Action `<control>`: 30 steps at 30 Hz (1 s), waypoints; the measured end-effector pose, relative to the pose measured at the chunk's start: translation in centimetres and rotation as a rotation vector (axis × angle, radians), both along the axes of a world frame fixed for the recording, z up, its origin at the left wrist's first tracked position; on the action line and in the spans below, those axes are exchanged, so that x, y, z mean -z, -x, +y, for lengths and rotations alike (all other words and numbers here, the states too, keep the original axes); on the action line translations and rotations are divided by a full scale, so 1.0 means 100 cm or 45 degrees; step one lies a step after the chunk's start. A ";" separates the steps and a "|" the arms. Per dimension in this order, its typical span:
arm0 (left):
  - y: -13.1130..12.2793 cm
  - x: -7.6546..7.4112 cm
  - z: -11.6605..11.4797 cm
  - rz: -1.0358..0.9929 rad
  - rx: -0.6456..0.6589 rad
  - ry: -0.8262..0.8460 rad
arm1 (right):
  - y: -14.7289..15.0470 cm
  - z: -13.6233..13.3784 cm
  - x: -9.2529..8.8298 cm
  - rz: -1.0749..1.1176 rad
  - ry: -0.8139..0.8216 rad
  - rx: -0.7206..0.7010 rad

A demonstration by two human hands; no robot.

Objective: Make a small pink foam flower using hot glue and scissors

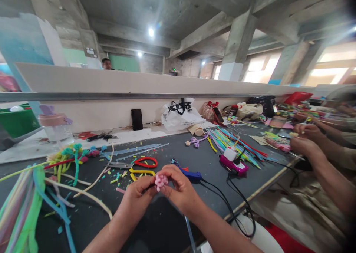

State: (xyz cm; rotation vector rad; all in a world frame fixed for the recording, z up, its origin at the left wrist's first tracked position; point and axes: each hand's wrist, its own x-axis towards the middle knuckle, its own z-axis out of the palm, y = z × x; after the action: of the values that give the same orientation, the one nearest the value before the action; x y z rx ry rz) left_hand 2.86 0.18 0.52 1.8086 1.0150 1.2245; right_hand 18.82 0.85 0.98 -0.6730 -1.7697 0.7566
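Note:
My left hand (141, 189) and my right hand (178, 188) meet above the dark tabletop, both pinching a small pink pipe-cleaner flower (161, 181). Its clustered petals face up between my fingertips; its underside is hidden. Just beyond my fingers, scissors with red handles (146, 161) lie beside a yellow-handled tool (139, 172), partly covered by my left hand. A blue glue gun (191, 175) rests behind my right hand, its cord running off to the right. Below my right wrist a pale blue strip (189, 232) hangs down; whether it joins the flower, I cannot tell.
Pipe cleaners lie in a bundle on the left (23, 212) and another on the right (236, 147). A purple power strip (233, 166) holds a white plug. Behind stand a phone (136, 119), a white bag (180, 114) and a clear bottle (57, 128). Co-workers' hands (306, 147) work at right.

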 end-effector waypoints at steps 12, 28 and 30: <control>0.005 -0.001 0.000 0.224 -0.213 -0.200 | -0.005 -0.007 -0.009 -0.053 -0.164 0.193; 0.006 0.006 0.005 0.279 -0.314 -0.251 | -0.007 0.001 -0.003 -0.489 -0.405 0.394; 0.005 0.004 0.005 0.286 -0.324 -0.183 | -0.007 0.001 -0.003 -0.495 -0.386 0.391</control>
State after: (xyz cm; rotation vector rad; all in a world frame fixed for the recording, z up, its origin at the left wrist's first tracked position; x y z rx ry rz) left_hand 2.34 0.65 0.15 2.0087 1.3473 1.2917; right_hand 19.54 0.99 1.24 -0.8984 -2.0115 0.1462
